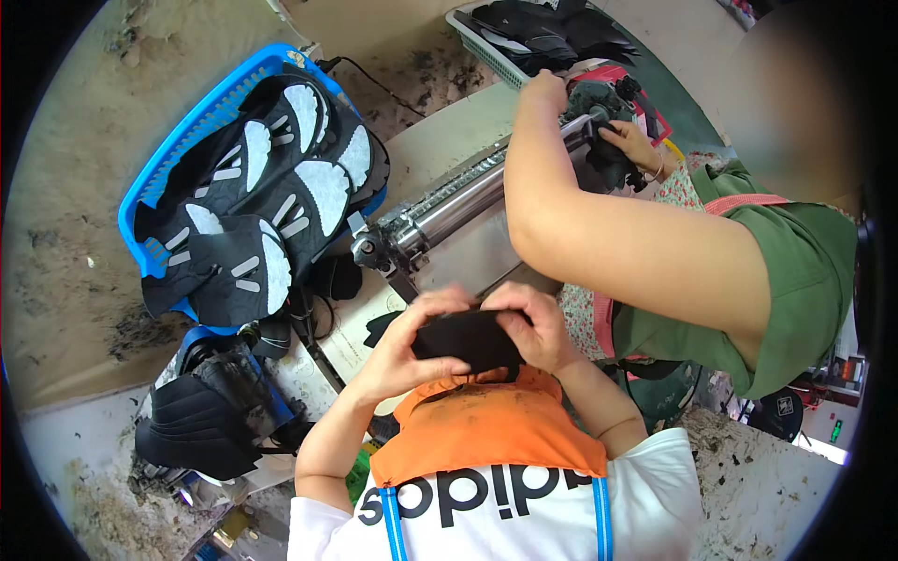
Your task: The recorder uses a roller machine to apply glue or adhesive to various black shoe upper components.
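A black piece of sheet material (472, 340) is stretched between my two hands in front of my orange apron (496, 416). My left hand (418, 341) grips its left end, thumb along the lower edge and fingers behind. At the right end, my right hand (536, 323) pinches the piece with its thumb on the near face. Some fingers of both hands are hidden behind it, and the left fingertips are blurred. Beyond my hands lies a machine with a long metal roller (449, 215). Another black scrap (382, 327) lies beside my left hand.
A blue basket (140, 187) at the left holds several black pieces with white curved patches. Stacked black pieces (192, 425) lie below it. On the right, a co-worker in green (795, 271) reaches across the machine. A pale basket (491, 54) of black pieces stands at the back.
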`<state>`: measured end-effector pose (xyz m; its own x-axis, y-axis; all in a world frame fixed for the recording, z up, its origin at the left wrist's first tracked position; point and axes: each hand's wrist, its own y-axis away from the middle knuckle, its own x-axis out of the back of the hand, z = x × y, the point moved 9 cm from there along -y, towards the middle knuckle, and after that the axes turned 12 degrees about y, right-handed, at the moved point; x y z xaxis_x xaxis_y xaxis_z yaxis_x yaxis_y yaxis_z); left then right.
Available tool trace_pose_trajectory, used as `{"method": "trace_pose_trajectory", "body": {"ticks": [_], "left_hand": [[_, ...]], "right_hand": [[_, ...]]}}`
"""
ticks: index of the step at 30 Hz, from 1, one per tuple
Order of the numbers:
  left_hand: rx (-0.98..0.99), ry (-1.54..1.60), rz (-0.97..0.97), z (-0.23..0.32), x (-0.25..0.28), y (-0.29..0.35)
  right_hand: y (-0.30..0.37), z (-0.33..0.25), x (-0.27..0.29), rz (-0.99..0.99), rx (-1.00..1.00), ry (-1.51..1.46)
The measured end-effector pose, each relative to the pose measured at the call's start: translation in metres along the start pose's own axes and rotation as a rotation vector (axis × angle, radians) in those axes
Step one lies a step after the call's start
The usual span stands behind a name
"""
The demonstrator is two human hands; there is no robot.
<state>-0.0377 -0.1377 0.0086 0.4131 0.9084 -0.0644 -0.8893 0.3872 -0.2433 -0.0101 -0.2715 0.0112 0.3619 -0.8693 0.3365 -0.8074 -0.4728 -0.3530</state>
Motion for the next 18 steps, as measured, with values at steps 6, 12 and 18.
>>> {"method": "trace_pose_trajectory", "body": {"ticks": [6,12,18], "left_hand": [[0.315,-0.034,0.406,-0.029,0.027,-0.012],[0.431,-0.799,0.268,-0.012,0.054,-0.017],[0.119,-0.75,0.059,0.003,0.018,-0.06]], "right_hand": [[0.0,0.056,0.02,0.151,-0.238,0.222],[-0.015,0.077,-0.012,0.182,-0.195,0.364],[0.044,0.136,0.033,0.045,-0.43,0.07]]}}
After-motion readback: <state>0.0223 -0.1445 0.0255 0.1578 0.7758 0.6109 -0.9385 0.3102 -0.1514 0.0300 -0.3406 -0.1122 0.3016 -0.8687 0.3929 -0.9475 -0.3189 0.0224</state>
